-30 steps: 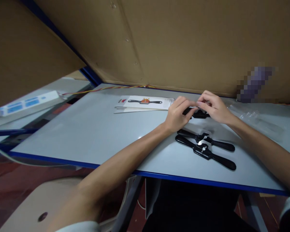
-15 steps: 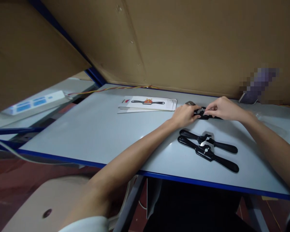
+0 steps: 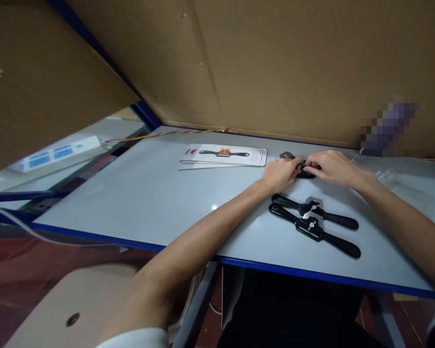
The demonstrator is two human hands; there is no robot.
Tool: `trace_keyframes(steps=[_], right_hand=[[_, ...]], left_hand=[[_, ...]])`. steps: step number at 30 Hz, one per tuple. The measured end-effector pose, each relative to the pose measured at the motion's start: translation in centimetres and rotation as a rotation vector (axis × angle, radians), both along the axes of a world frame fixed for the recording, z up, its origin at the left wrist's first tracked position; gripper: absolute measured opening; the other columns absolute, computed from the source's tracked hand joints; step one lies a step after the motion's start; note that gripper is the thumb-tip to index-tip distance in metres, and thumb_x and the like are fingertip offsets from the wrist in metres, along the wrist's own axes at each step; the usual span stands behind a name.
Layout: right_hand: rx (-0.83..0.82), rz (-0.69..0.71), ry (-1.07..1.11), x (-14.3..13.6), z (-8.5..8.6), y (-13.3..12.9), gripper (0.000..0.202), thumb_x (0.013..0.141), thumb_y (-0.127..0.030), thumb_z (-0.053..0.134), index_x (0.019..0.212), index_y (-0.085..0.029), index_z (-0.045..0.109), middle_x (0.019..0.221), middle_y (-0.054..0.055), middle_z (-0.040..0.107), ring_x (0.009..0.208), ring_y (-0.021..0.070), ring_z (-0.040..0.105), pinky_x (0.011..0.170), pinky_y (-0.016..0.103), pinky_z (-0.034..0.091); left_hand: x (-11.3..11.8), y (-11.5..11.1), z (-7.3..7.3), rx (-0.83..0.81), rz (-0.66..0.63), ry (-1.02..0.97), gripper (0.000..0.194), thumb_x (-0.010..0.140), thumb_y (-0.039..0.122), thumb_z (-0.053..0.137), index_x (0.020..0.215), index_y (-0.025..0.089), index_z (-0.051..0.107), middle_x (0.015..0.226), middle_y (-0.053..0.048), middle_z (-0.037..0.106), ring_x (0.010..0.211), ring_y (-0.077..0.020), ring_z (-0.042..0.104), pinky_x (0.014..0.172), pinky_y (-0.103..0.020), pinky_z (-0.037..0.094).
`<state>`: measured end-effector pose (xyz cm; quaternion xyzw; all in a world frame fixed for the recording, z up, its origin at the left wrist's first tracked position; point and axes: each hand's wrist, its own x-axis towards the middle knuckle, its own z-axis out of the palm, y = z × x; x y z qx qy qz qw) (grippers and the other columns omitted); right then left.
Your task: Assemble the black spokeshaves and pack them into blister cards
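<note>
Toward the back of the table, both hands close on a black spokeshave (image 3: 305, 174), most of it covered by fingers. My left hand (image 3: 281, 174) grips its left side. The fingers of my right hand (image 3: 328, 166) are bent over its middle and right part; whether they pinch a small part there is hidden. Nearer to me lie two more black spokeshaves, a rear one (image 3: 340, 220) and a front one (image 3: 339, 244), side by side with silvery metal at their middles. A dark flat metal piece (image 3: 286, 155) lies just behind my left hand.
Printed cards (image 3: 235, 155) picturing a spokeshave lie left of my hands. Clear plastic packaging (image 3: 402, 183) is behind my right forearm. A cardboard wall (image 3: 275, 72) closes off the back. A power strip (image 3: 63, 152) sits on a surface to the left. The table has a blue edge (image 3: 275, 270).
My right hand has turned and come down a little over the spokeshave, its fingers now covering more of the right side. The view has shifted slightly. The two nearer spokeshaves lie as before.
</note>
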<state>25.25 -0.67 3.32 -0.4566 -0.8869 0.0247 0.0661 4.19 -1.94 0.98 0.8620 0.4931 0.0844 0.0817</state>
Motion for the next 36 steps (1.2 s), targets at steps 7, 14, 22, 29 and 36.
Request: trace_keyframes(steps=[7, 14, 22, 29, 36], right_hand=[[0.022, -0.003, -0.027, 0.0, 0.1, -0.3, 0.024, 0.105, -0.035, 0.05, 0.092, -0.022, 0.067, 0.087, 0.007, 0.074, 0.074, 0.0219, 0.06, 0.067, 0.033, 0.032], [0.003, 0.01, -0.056, -0.6, 0.0, -0.6, 0.024, 0.107, -0.033, 0.047, 0.092, -0.022, 0.063, 0.092, 0.007, 0.074, 0.078, 0.022, 0.06, 0.067, 0.033, 0.031], [0.06, -0.014, -0.099, -1.2, -0.5, -1.1, 0.028, 0.11, -0.033, 0.041, 0.095, -0.023, 0.062, 0.096, 0.009, 0.076, 0.079, 0.0235, 0.062, 0.067, 0.035, 0.029], [0.033, 0.004, -0.035, -0.1, -0.6, -0.4, 0.03, 0.109, -0.039, 0.046, 0.091, -0.023, 0.063, 0.088, 0.007, 0.073, 0.075, 0.022, 0.058, 0.066, 0.033, 0.029], [-0.091, -0.004, 0.039, 0.3, -0.5, 0.3, 0.026, 0.104, -0.041, 0.053, 0.092, -0.023, 0.068, 0.081, 0.005, 0.072, 0.069, 0.0198, 0.055, 0.066, 0.031, 0.031]], left_hand=[[-0.2, 0.1, -0.1, 0.009, -0.051, 0.037, 0.045, 0.11, 0.04, 0.049, 0.149, 0.02, 0.058, 0.132, -0.015, 0.076, 0.115, -0.0345, 0.074, 0.09, -0.043, 0.056], [-0.3, 0.3, -0.2, -0.016, -0.054, 0.062, 0.049, 0.11, 0.043, 0.05, 0.154, 0.022, 0.056, 0.128, -0.015, 0.077, 0.115, -0.0351, 0.075, 0.093, -0.044, 0.056], [-0.1, 0.2, -0.6, -0.007, -0.02, 0.02, 0.048, 0.109, 0.044, 0.052, 0.152, 0.022, 0.058, 0.124, -0.014, 0.078, 0.113, -0.034, 0.075, 0.091, -0.043, 0.057], [-0.3, 0.2, -0.7, -0.021, -0.005, -0.005, 0.047, 0.108, 0.042, 0.055, 0.151, 0.025, 0.061, 0.122, -0.012, 0.079, 0.116, -0.0324, 0.074, 0.094, -0.042, 0.056], [-0.4, 0.1, -0.9, 0.004, -0.007, -0.051, 0.048, 0.107, 0.041, 0.059, 0.152, 0.026, 0.062, 0.129, -0.011, 0.075, 0.122, -0.0322, 0.071, 0.097, -0.041, 0.057]])
